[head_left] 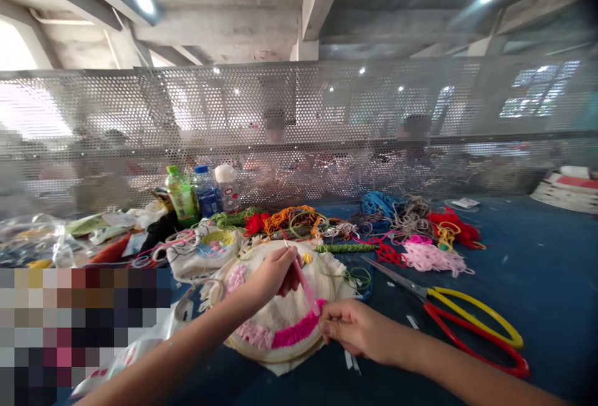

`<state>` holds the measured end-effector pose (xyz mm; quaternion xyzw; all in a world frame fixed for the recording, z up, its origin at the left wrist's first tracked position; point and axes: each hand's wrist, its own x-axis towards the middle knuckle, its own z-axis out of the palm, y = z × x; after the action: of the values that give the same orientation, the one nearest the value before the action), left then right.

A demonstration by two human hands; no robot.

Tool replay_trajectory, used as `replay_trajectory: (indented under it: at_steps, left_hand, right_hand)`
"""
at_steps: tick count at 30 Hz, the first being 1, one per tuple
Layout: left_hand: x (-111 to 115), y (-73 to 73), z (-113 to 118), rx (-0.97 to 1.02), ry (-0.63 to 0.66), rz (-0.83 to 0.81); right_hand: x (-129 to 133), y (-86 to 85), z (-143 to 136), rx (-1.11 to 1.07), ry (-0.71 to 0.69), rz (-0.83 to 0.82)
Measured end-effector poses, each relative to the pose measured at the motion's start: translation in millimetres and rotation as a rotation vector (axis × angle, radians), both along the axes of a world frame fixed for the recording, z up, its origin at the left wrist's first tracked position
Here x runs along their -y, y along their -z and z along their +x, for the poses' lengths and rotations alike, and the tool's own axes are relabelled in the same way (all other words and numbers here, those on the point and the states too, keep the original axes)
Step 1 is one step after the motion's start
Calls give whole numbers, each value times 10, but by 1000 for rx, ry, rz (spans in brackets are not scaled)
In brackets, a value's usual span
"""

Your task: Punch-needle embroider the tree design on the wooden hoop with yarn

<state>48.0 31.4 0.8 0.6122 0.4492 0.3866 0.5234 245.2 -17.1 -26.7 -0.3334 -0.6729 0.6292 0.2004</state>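
My left hand (279, 274) is closed around a pink punch needle (306, 286), its thin metal tip pointing up and away from me. Below it lies a round embroidery hoop (299, 359) with white cloth. Tufted yarn forms a curved band on the cloth, pale pink at the left and magenta (296, 330) toward the right; a small yellow patch (307, 258) shows near the far side. By the hoop's right edge, my right hand (348, 328) is pinched at the lower end of the punch needle. What its fingertips hold is too small to make out.
Scissors (425, 294) with yellow and red handles lie open at the right. Yarn bundles (436, 253) run along the back, beside a green-wrapped stick (346, 248). Bottles (208, 191) stand at back left before a perforated metal screen (327, 107). Another embroidered cloth (187, 259) touches the hoop.
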Motion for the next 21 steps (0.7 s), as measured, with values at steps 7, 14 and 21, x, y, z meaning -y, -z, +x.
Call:
replay_trajectory:
  at_steps: [7, 14, 21]
  left_hand:
    - [49, 52, 72, 20, -16, -14]
    - [121, -256, 51, -20, -21, 95]
    - [-135, -584, -386, -83, -213, 280]
  right_hand:
    - [7, 19, -6, -4, 26, 5]
    - [-38, 105, 37, 3, 13, 8]
    - [-63, 83, 51, -67, -62, -41]
